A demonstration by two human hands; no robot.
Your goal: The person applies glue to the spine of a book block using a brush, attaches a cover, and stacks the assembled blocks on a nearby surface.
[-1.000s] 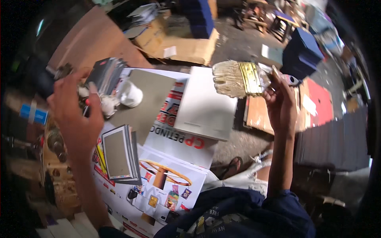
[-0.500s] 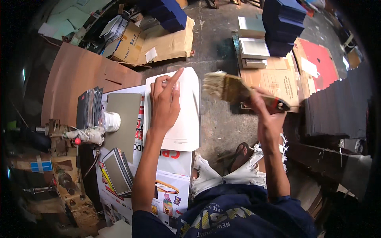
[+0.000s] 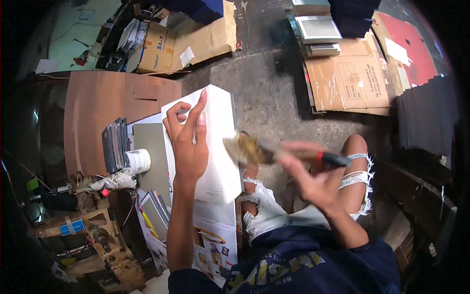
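Paintbrush has neared the white block; left hand atop.

I've brought my left hand over from the far left onto the white block, whose top, flat half a second ago, now slopes down along its right side. My right hand has come left and nearer, bringing the brush, now motion-blurred, to the block's right edge.
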